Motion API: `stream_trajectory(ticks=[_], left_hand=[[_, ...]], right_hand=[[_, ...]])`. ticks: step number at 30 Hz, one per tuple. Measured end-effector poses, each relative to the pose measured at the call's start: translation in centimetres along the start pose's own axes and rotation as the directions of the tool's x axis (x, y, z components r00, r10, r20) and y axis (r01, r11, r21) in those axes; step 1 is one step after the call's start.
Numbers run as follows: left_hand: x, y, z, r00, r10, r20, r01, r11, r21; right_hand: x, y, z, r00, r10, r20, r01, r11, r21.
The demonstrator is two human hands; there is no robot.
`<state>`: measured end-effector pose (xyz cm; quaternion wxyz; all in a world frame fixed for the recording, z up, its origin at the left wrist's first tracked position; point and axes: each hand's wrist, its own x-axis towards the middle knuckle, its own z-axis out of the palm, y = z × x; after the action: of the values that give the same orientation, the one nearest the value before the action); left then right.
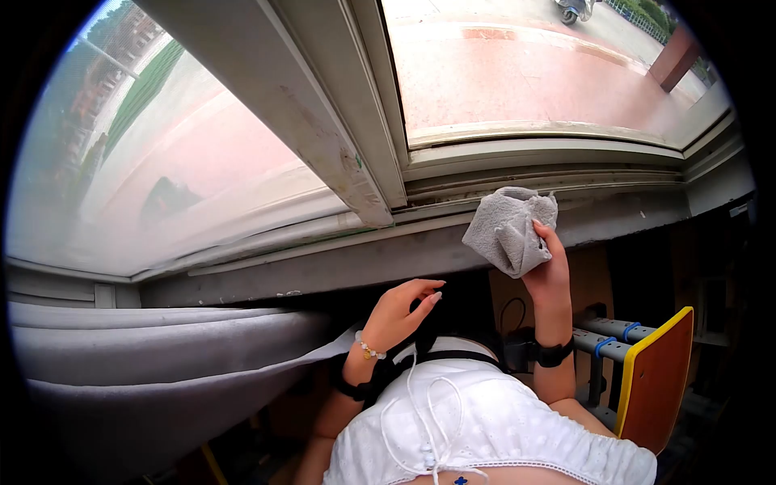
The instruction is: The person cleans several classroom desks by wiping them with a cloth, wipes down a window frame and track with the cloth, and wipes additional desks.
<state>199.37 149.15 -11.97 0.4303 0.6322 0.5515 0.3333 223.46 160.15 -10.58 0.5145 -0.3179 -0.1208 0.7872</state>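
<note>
A folded grey cleaning cloth (508, 230) is held up in my right hand (550, 263), the thumb pressed on its near side and the other fingers hidden behind it. The cloth is in front of the window sill (622, 217), just below the window's sliding track (558, 179); whether it touches the sill I cannot tell. My left hand (402, 311) hovers before my body, below the sill, with thumb and fingers apart and nothing in it. A beaded bracelet (370, 349) and a black band circle the left wrist; another black band (554, 353) is on the right.
A thick window frame post (323, 121) divides the two panes. Grey curtain fabric (178, 347) hangs at the left. To the right stands a wooden chair (659, 380) with yellow edging and metal tubes. Outside, a scooter (574, 10) is on the paving.
</note>
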Motion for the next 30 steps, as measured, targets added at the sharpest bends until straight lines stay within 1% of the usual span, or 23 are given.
stream_trajectory(ticks=[2,4,5,7,8,9,10,11,13,14,15,16,17,19,21,23,24,25,27,28,30], left_hand=[[-0.4,-0.4,0.1,1.000,0.001,-0.003,-0.002,0.998,-0.058],[-0.6,-0.3,0.2,1.000,-0.003,0.027,0.006,0.994,-0.112],[-0.6,-0.4,0.4,0.999,-0.011,0.049,0.018,0.991,-0.134],[-0.4,0.2,0.5,0.993,0.086,0.076,-0.078,0.992,-0.098],[-0.3,0.4,0.6,0.984,0.159,0.081,-0.153,0.986,-0.073],[-0.2,0.6,0.8,0.975,0.194,0.104,-0.185,0.978,-0.092],[0.0,0.4,1.1,0.968,0.202,0.149,-0.184,0.975,-0.126],[0.1,0.2,1.5,0.960,0.205,0.190,-0.176,0.972,-0.156],[-0.1,0.5,1.9,0.931,0.234,0.280,-0.195,0.967,-0.161],[-0.3,0.7,2.0,0.915,0.246,0.321,-0.203,0.966,-0.160],[-0.8,1.0,2.3,0.896,0.284,0.341,-0.243,0.957,-0.157],[-1.4,1.2,2.5,0.890,0.287,0.354,-0.245,0.956,-0.159],[-2.2,1.4,2.7,0.883,0.286,0.372,-0.243,0.957,-0.158],[-3.7,0.8,3.3,0.851,0.256,0.459,-0.201,0.965,-0.166],[-4.8,-0.9,4.4,0.799,0.247,0.548,-0.157,0.966,-0.206],[-5.2,-3.0,6.0,0.739,0.233,0.632,-0.071,0.960,-0.271],[-5.4,-3.2,6.7,0.707,0.203,0.677,-0.034,0.966,-0.255],[-5.8,-3.2,7.3,0.676,0.170,0.717,0.001,0.973,-0.231],[-6.5,-2.2,8.4,0.565,0.179,0.805,0.007,0.975,-0.221],[-6.5,-1.2,9.2,0.502,0.187,0.844,-0.012,0.978,-0.209],[-6.9,0.3,10.3,0.523,0.197,0.829,-0.035,0.977,-0.210]], right_hand=[[-2.3,-0.6,1.3,0.982,-0.182,-0.048,0.168,0.964,-0.207],[-5.3,-0.8,2.5,0.918,-0.386,-0.087,0.319,0.853,-0.413],[-6.7,-0.9,2.4,0.914,-0.405,-0.034,0.326,0.778,-0.537],[-9.2,-0.5,1.0,0.910,-0.402,0.099,0.342,0.596,-0.726],[-10.7,-0.2,0.7,0.924,-0.359,0.133,0.324,0.548,-0.771],[-12.3,0.3,0.7,0.938,-0.307,0.162,0.304,0.497,-0.813],[-14.1,0.7,1.3,0.942,-0.296,0.157,0.273,0.409,-0.871],[-15.4,1.7,0.9,0.942,-0.310,0.132,0.253,0.391,-0.885],[-18.2,3.6,0.5,0.921,-0.383,0.072,0.227,0.375,-0.899],[-19.4,4.7,0.1,0.902,-0.431,0.026,0.199,0.362,-0.911],[-20.7,5.8,-0.8,0.879,-0.477,-0.017,0.174,0.353,-0.920],[-22.0,6.8,-1.4,0.852,-0.520,-0.062,0.146,0.349,-0.926],[-23.3,7.4,-1.8,0.828,-0.552,-0.100,0.135,0.369,-0.919],[-26.5,8.6,-2.4,0.770,-0.610,-0.186,0.113,0.417,-0.902],[-30.7,9.1,-2.8,0.646,-0.702,-0.299,0.010,0.400,-0.917],[-35.7,9.4,-3.8,0.402,-0.861,-0.312,0.091,0.376,-0.922],[-38.8,9.1,-3.9,0.252,-0.917,-0.309,0.062,0.334,-0.941],[-41.7,8.6,-3.7,0.104,-0.952,-0.289,0.029,0.294,-0.955],[-46.3,7.3,-3.1,-0.127,-0.984,-0.126,-0.084,0.137,-0.987],[-49.5,6.3,-3.9,-0.180,-0.981,-0.068,-0.111,0.089,-0.990],[-52.3,3.8,-6.3,-0.227,-0.974,0.010,-0.138,0.022,-0.990]])
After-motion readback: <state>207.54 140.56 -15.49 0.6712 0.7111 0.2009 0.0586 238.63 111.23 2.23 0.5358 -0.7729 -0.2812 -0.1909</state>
